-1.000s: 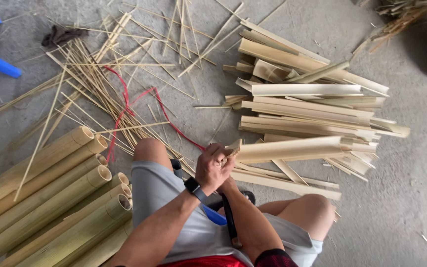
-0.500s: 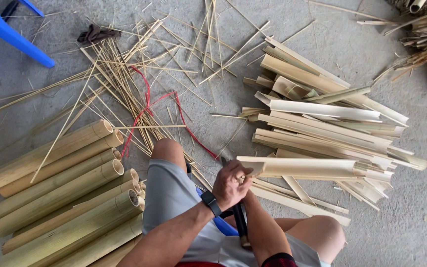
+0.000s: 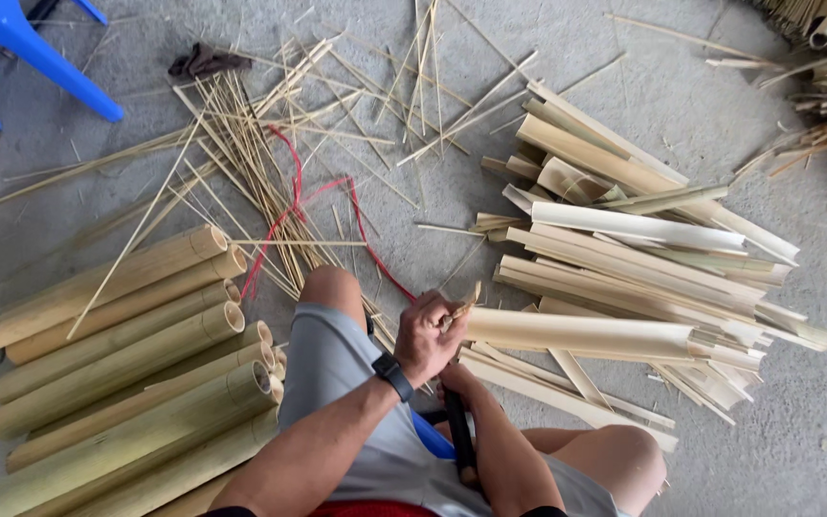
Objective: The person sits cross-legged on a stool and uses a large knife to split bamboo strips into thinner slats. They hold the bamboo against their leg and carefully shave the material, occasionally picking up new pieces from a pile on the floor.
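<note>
I sit on the concrete floor with my knees apart. My left hand (image 3: 430, 334), with a black watch on the wrist, grips the near end of a long split bamboo piece (image 3: 586, 334) that points to the right. Below it my right hand (image 3: 458, 383) is closed on the dark handle of a knife (image 3: 460, 442), mostly hidden under the left hand. The blade is out of sight where the two hands meet the bamboo.
A pile of split bamboo slats (image 3: 643, 249) lies to the right. Whole bamboo tubes (image 3: 117, 364) lie stacked at left. Thin bamboo sticks (image 3: 260, 163) and a red cord (image 3: 299, 191) are scattered ahead. A blue plastic chair (image 3: 21, 43) stands at top left.
The view has shifted, so everything sits lower and further right in frame. My hands stay on the bamboo piece and knife, with the left hand clenched tighter at the slat's end.
</note>
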